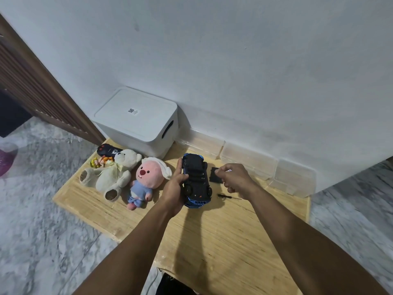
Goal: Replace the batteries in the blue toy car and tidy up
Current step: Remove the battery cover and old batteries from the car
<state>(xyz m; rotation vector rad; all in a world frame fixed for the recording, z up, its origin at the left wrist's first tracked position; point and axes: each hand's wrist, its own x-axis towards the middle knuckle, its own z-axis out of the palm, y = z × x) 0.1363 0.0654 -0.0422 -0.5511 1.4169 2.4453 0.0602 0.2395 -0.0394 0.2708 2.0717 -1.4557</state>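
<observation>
One upturned blue car [196, 180], nose toward the person; left hand [174, 189] grips it, right hand [232, 177] pinches something small; two plush toys [127, 175]

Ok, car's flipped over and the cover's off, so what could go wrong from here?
1. The right hand pinches something small and pale, too blurred to identify; dropped, it could be hard to find.
2. The black cover and the screwdriver lie loose on the wooden board by the right arm, which could knock them.
3. Only the left hand steadies the blue toy car; it may tip.
</observation>
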